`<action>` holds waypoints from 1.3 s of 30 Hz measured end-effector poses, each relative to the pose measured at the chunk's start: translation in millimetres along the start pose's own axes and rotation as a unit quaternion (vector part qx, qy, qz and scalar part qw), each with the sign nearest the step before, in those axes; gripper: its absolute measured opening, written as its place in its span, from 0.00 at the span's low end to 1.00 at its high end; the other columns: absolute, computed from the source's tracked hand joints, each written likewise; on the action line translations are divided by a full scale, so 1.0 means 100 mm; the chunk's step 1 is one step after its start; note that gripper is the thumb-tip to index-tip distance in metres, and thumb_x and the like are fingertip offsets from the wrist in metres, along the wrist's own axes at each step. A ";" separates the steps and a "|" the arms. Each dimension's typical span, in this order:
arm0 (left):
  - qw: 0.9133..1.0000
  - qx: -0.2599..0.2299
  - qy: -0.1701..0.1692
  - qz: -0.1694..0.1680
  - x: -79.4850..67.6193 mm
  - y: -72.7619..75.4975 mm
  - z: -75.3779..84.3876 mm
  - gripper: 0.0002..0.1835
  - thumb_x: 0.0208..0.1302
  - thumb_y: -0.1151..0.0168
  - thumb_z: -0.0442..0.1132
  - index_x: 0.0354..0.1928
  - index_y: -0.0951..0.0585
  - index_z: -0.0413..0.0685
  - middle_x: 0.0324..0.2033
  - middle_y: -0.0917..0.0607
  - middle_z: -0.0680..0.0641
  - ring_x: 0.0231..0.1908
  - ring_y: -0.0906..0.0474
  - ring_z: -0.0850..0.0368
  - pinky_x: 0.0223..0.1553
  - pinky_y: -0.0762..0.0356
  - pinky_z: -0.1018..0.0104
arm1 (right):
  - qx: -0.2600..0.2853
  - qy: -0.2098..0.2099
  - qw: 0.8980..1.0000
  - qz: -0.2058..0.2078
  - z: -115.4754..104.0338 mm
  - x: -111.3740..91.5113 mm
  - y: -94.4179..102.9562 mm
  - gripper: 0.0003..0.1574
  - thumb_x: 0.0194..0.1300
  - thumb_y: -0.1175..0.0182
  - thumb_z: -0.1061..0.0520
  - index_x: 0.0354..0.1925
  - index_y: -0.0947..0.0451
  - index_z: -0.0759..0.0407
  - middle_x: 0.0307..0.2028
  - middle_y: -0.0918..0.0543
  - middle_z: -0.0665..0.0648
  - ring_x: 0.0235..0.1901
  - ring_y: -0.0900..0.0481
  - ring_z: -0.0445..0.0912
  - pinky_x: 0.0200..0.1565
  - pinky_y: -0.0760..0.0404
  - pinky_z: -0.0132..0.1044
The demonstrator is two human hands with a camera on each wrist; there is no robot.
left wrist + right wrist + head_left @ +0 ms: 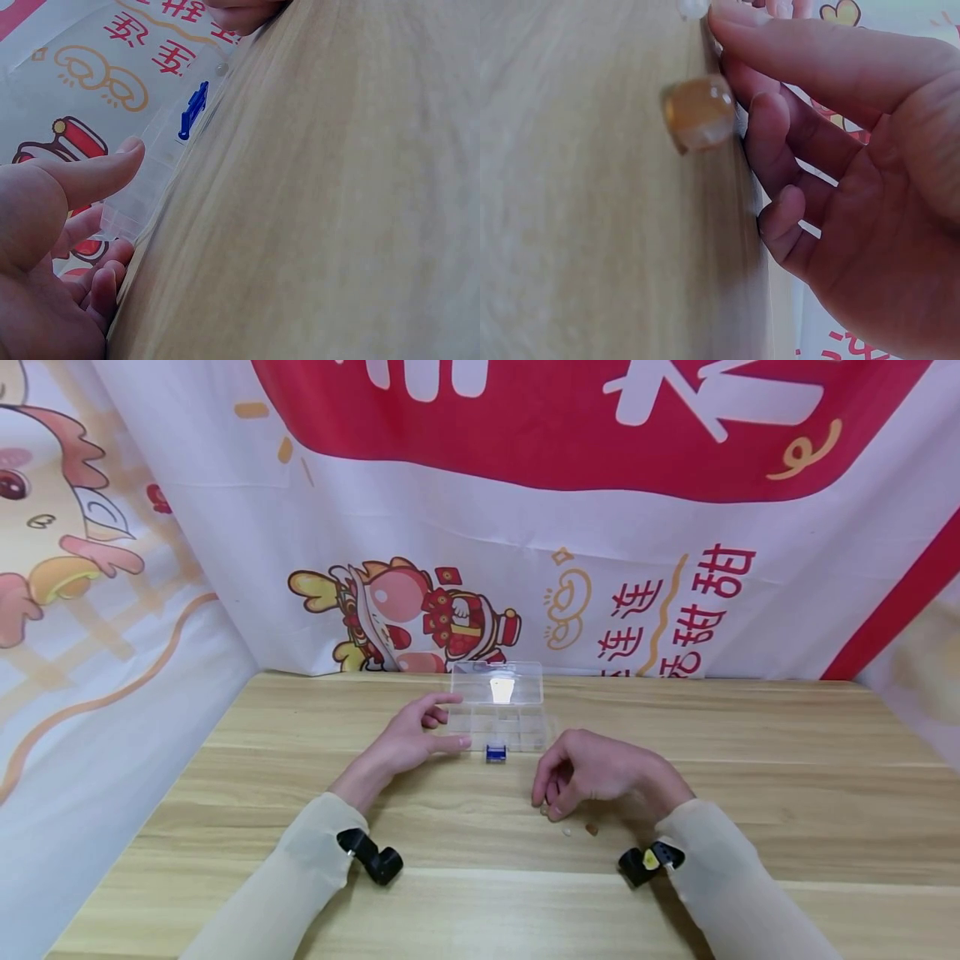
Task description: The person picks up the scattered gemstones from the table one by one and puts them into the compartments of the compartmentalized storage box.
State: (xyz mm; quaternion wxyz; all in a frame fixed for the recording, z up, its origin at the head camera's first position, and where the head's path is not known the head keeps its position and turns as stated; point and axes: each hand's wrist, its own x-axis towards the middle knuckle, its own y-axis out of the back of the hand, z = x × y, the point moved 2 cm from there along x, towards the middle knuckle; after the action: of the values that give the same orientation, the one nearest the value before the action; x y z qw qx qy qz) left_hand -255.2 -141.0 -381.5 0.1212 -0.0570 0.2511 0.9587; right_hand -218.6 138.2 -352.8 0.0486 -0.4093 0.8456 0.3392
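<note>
Now amber bead sits lower right; right hand pinches half-hidden bead, left hand spreads beside clear box.

Left hand: thumb, fingers spread | Right hand: fingers curled

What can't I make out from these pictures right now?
Head view: whether the right grip pinches the tiny pale thing there; too small.
Head view: what the clear box holds; too small.
Left wrist view: part of the box, hidden by the left grip.
Left wrist view: most of the right grip, past the top edge.
Right wrist view: outline of the white bead, cut by the top edge.
</note>
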 end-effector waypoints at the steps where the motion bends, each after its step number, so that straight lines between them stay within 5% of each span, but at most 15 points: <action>1: 1.000 0.000 -0.002 0.000 0.00 0.00 0.00 0.38 0.62 0.21 0.47 0.73 0.25 0.63 0.59 0.24 0.46 0.59 0.32 0.48 0.65 0.33 0.52 | -0.004 -0.002 1.000 0.003 0.00 0.00 0.00 0.09 0.59 0.22 0.64 0.35 0.09 0.50 0.30 0.13 0.52 0.30 0.23 0.44 0.36 0.23 0.34; 20: 1.000 0.004 -0.008 -0.003 0.03 -0.02 0.02 0.38 0.62 0.21 0.46 0.74 0.25 0.63 0.59 0.24 0.46 0.58 0.32 0.48 0.65 0.32 0.51 | -0.032 -0.008 0.999 0.019 0.01 -0.01 -0.01 0.07 0.62 0.24 0.61 0.34 0.13 0.52 0.31 0.15 0.51 0.33 0.23 0.45 0.39 0.23 0.36; 39: 1.000 0.004 0.004 -0.003 0.00 0.00 -0.01 0.38 0.63 0.21 0.49 0.74 0.26 0.66 0.61 0.24 0.47 0.61 0.32 0.47 0.68 0.33 0.48 | -0.029 0.024 0.994 0.105 -0.03 0.06 0.00 0.04 0.68 0.28 0.61 0.38 0.16 0.53 0.36 0.14 0.51 0.39 0.20 0.48 0.46 0.19 0.41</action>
State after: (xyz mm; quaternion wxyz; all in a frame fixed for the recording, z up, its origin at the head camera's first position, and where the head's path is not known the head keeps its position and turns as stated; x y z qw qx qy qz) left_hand -255.6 -141.3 -382.1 0.1230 -0.0606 0.2550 0.9572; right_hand -221.9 132.4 -352.9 -0.0196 -0.3272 0.8746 0.3573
